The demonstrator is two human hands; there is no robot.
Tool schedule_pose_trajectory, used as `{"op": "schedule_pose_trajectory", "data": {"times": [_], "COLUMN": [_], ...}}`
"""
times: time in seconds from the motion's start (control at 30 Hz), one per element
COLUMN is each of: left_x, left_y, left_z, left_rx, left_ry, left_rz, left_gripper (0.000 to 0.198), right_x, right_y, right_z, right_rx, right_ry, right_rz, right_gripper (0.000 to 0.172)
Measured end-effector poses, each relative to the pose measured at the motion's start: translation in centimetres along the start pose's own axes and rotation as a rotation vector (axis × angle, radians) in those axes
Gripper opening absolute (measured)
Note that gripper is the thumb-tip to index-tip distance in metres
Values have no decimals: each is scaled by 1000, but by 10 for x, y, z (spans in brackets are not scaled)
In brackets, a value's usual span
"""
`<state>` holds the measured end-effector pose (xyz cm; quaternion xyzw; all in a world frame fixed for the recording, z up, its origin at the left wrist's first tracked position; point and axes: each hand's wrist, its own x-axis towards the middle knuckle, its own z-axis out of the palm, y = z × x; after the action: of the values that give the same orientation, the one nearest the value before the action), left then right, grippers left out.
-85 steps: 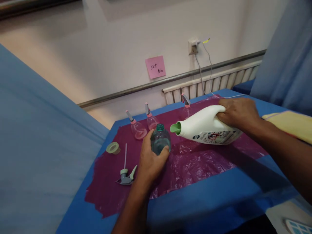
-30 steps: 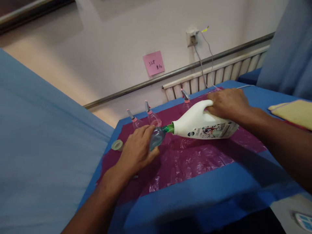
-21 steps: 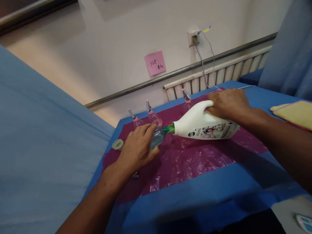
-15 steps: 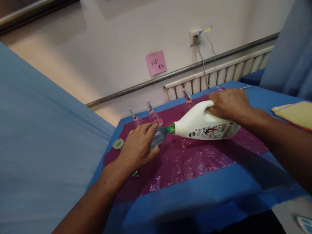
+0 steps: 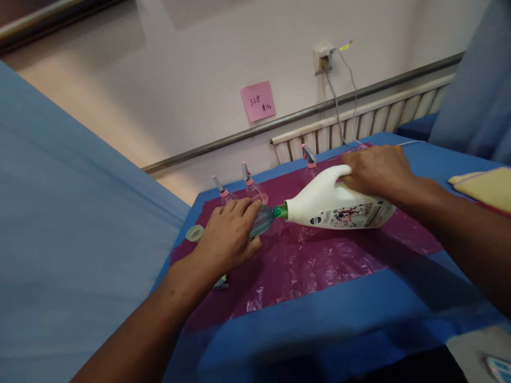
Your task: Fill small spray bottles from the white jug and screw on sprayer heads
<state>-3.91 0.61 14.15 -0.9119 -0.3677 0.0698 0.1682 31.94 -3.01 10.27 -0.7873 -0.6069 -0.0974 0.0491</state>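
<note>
My left hand (image 5: 228, 237) is wrapped round a small clear teal bottle (image 5: 262, 221), which is tilted with its open neck to the right. My right hand (image 5: 379, 169) grips the handle of a white detergent jug (image 5: 337, 205), laid almost on its side. The jug's green spout (image 5: 281, 211) meets the small bottle's mouth. Both are over a crinkled purple plastic sheet (image 5: 319, 260) on the blue-covered table (image 5: 319, 324).
Three pink-collared spray bottles (image 5: 250, 186) stand along the sheet's far edge. A tape roll (image 5: 194, 233) lies at the left, and a loose grey sprayer head (image 5: 221, 283) peeks from under my left forearm. A yellow cloth (image 5: 485, 185) lies at the right. Blue partitions flank the table.
Since 2.8 s ago my left hand tipped the small bottle over and the jug came down until its spout reached the bottle's mouth. Over the last second both hands have stayed almost still.
</note>
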Motion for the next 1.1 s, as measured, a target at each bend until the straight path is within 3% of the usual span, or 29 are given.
{"op": "schedule_pose_trajectory", "data": {"times": [0.4,1.1], "left_x": [2,2], "left_y": [0,-2], "left_z": [-3,-3], "left_rx": [41,69], "left_ry": [-50,-43], "left_rz": [29,77], "left_gripper": [75,76], "right_x": [1,6], "right_y": [-5,0], "right_z": [-3,5], "right_rx": [-42,33], "right_ry": [-5,-3], "right_rz": [-24,-32], "right_gripper": [52,47]}}
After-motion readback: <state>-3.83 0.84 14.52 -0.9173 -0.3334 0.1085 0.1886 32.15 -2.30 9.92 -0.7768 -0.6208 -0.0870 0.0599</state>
